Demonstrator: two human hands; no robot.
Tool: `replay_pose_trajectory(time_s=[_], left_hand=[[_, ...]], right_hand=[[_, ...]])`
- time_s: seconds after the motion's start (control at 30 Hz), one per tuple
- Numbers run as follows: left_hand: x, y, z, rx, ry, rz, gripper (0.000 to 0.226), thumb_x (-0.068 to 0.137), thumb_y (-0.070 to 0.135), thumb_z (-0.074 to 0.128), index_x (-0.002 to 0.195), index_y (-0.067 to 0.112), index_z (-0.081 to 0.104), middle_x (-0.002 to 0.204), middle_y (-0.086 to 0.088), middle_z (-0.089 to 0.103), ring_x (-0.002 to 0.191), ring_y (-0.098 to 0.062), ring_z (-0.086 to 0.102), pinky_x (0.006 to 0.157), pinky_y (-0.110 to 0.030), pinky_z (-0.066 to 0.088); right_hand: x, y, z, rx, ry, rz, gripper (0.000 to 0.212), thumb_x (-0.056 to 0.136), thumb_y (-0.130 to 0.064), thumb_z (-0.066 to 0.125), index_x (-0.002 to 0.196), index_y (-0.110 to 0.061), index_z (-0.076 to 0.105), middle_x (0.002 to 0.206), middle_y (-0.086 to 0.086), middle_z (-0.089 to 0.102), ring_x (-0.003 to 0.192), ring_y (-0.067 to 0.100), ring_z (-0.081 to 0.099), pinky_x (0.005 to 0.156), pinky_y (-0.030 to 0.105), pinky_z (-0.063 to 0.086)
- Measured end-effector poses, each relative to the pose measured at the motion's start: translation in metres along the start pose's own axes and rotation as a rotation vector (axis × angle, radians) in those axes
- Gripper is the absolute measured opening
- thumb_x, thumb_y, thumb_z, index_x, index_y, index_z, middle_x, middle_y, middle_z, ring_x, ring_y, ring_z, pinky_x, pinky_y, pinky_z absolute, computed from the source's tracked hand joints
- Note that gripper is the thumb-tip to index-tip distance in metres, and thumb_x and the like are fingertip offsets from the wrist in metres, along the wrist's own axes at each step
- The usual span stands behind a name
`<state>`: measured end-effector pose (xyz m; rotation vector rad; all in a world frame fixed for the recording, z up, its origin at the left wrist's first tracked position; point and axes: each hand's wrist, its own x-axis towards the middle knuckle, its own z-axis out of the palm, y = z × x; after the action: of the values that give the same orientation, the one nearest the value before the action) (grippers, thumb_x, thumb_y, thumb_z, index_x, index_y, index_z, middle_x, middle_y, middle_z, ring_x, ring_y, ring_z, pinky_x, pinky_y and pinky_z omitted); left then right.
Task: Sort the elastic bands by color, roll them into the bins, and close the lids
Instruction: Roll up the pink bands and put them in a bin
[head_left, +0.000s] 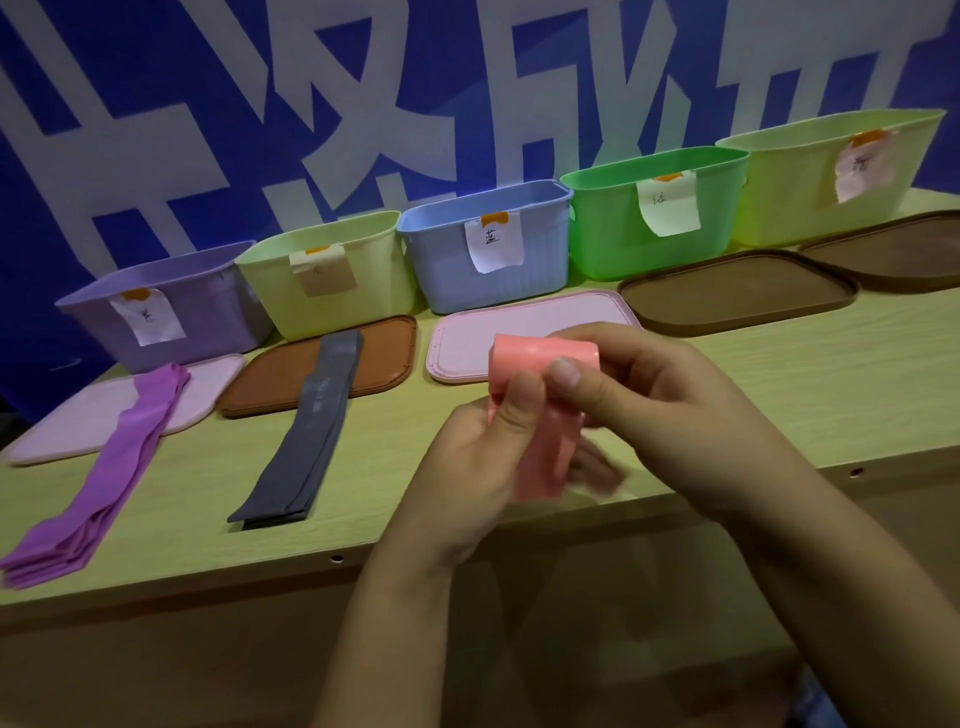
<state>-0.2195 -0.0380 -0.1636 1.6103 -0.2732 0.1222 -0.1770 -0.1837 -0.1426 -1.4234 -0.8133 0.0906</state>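
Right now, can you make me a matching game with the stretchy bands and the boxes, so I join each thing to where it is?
Things:
1. pink band
2. purple bands
3. grey band
4. blue bin

Places:
A. lying partly on the brown lid
B. standing behind the pink lid
C. held in both hands
D. lying partly on the pale pink lid, far left

Pairs: 1-C, 2-D, 3-A, 4-B

**Backdrop and bench**

Blue wall banner (171, 130) behind, big white characters across it, partly cropped. Light wood-grain table (779, 395) in front, front edge with small round holes. Dim, cool light. Below the table edge it's dark, floor not discernible.
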Motion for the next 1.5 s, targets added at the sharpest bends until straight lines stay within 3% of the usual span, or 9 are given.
replay_pose_trajectory(time_s=[0.17,0.3,0.43,0.8,1.07,1.2,1.27,1.37,1.5], left_hand=[[0.001,-0.003,-0.008,0.001,0.005,-0.057,0.069,0.06,0.072,0.069,0.105,0.018,0.07,0.11,-0.014,0.069,0.108,-0.034,0.063,0.094,-0.051,0.049],[0.001,-0.002,-0.002,-0.085,-0.026,-0.072,0.025,0.074,0.037,0.065,0.083,0.016,0.074,0.079,-0.009,0.073,0.071,-0.023,0.071,0.065,-0.029,0.056],[-0.002,-0.006,0.007,-0.2,-0.113,-0.025,0.023,0.089,0.028,0.053,0.082,0.01,0.065,0.062,-0.009,0.065,0.04,-0.009,0.052,0.048,-0.021,0.047],[0.004,-0.012,0.013,-0.116,0.079,0.095,0.073,0.055,0.089,0.044,0.066,0.019,0.061,0.047,-0.002,0.051,0.037,-0.007,0.041,0.038,-0.013,0.028],[0.005,-0.006,0.012,-0.054,0.183,0.043,0.066,0.074,0.07,0.04,0.055,0.011,0.063,0.041,-0.009,0.052,0.026,-0.01,0.036,0.035,-0.015,0.029],[0.004,-0.008,0.009,-0.063,0.064,0.041,0.065,0.079,0.072,0.048,0.084,0.012,0.069,0.06,-0.012,0.067,0.04,-0.019,0.059,0.04,-0.018,0.041],[0.003,-0.008,0.007,-0.097,0.035,0.033,0.069,0.073,0.072,0.055,0.094,0.008,0.07,0.078,-0.016,0.072,0.067,-0.029,0.07,0.06,-0.032,0.055],[0.001,-0.009,0.003,-0.073,0.034,0.025,0.066,0.073,0.069,0.06,0.107,0.013,0.069,0.103,-0.017,0.071,0.1,-0.035,0.067,0.089,-0.049,0.051],[0.002,-0.009,-0.003,-0.06,-0.019,-0.027,0.076,0.064,0.071,0.06,0.108,0.009,0.068,0.102,-0.015,0.071,0.097,-0.031,0.068,0.083,-0.042,0.056]], right_hand=[[-0.003,0.0,0.0,-0.006,0.023,0.017,0.026,0.084,-0.03,0.063,0.101,-0.011,0.066,0.081,0.003,0.069,0.072,0.01,0.067,0.058,0.025,0.055],[0.0,0.004,-0.002,-0.081,0.069,-0.024,0.022,0.081,-0.032,0.059,0.098,-0.019,0.066,0.079,-0.002,0.068,0.072,0.005,0.063,0.061,0.03,0.053],[0.0,0.006,0.001,-0.017,0.098,-0.078,0.022,0.081,-0.027,0.058,0.1,-0.017,0.065,0.072,-0.014,0.064,0.065,-0.003,0.058,0.058,0.012,0.043],[0.001,0.024,0.01,-0.405,0.142,-0.268,0.028,0.088,-0.024,0.057,0.116,-0.02,0.058,0.109,-0.007,0.063,0.102,0.009,0.059,0.081,0.016,0.046],[-0.001,0.028,0.005,-0.265,-0.006,-0.169,0.046,0.083,-0.043,0.062,0.126,-0.03,0.054,0.116,-0.019,0.061,0.099,0.0,0.061,0.091,0.021,0.045],[0.002,0.019,-0.002,0.049,-0.075,0.164,0.069,0.071,-0.077,0.047,0.104,-0.018,0.065,0.093,0.004,0.07,0.07,0.01,0.066,0.071,0.02,0.052],[0.003,0.014,0.002,0.111,-0.086,0.189,0.055,0.084,-0.059,0.046,0.07,-0.006,0.052,0.052,0.011,0.047,0.04,0.013,0.043,0.045,0.017,0.039],[0.001,0.009,0.0,0.19,-0.046,0.177,0.033,0.082,-0.037,0.052,0.063,-0.009,0.05,0.045,-0.007,0.04,0.039,0.005,0.04,0.04,0.014,0.037],[0.002,0.012,-0.004,0.158,-0.03,0.106,0.034,0.084,-0.036,0.052,0.063,-0.009,0.056,0.052,-0.001,0.047,0.047,0.008,0.048,0.046,0.018,0.045]])
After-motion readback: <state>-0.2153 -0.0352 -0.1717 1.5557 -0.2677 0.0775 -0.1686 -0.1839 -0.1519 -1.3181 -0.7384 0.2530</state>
